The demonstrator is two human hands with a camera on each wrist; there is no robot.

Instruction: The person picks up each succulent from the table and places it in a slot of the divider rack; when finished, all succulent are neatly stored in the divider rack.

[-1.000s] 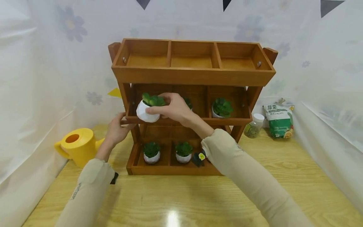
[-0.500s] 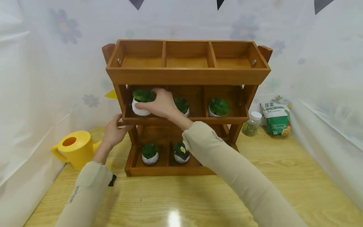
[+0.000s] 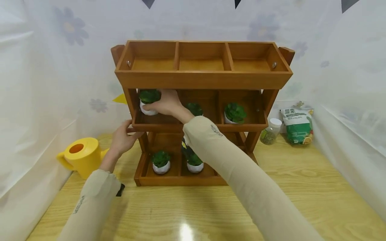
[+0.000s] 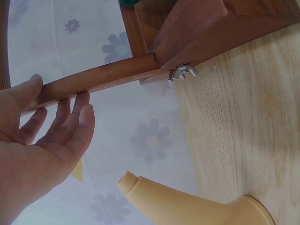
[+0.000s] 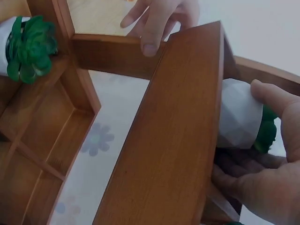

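Observation:
My right hand (image 3: 169, 102) holds a small potted succulent (image 3: 148, 109) in the middle tier's left compartment of a three-tier wooden plant stand (image 3: 202, 80). In the right wrist view, the thumb lies on the faceted white pot (image 5: 239, 115), and the fingers reach under it, behind the tier's front board (image 5: 164, 126); the pot's contact with the compartment floor is hidden. At the stand's left side my left hand (image 3: 122, 137) grips a wooden side post; in the left wrist view, the thumb is on one side of the post (image 4: 98, 78) and the fingers on the other.
Other potted succulents sit in the middle tier, one at right (image 3: 235, 113) and one at centre (image 3: 194, 108), and two below, left (image 3: 161, 162) and centre (image 3: 195, 166). A yellow watering can (image 3: 85, 157) stands left. A lidded jar (image 3: 269, 133) and a green-white bag (image 3: 298, 129) stand right.
My right hand has carried the succulent from in front of the middle tier back and left into its left compartment. The left hand keeps its grip on the stand.

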